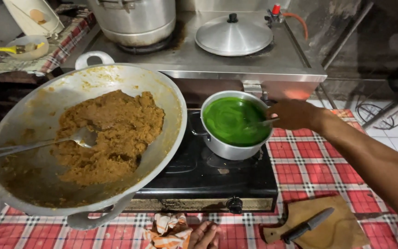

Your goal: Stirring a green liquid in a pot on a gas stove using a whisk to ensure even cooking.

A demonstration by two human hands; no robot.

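- A table (309, 170) covered in a red and white checked cloth fills the lower part of the frame.
- A steel stove unit (217, 60) sits across the upper middle, carrying a large metal pot (134, 18) at upper left of centre and a round metal lid (233, 36) with a black knob to the right of it.
- A wide metal wok (162, 97) takes up the left half of the frame, holding a mound of brown crumbly mixture (107, 133) with a metal spoon (70, 139) lying in it.
- A black gas burner (208, 180) sits at lower centre, under the wok's right edge.
- A small metal saucepan (229, 150) stands on the burner at centre, full of bright green liquid (231, 119).
- The right hand (293, 114) reaches in from the right edge to the saucepan's right rim, closed around a thin metal utensil (261, 123) whose end dips into the green liquid.
- A wooden cutting board (337, 230) lies at lower right with a black-handled knife (307, 225) on it, well apart from both hands.
- A crumpled orange and white cloth (166, 230) lies at the bottom centre.
- The left hand (203, 236) rests at the bottom edge just beside that cloth, fingers loosely curled and holding nothing, well below the saucepan.
- A small bowl (28, 48) with a yellow-handled utensil sits at upper left.
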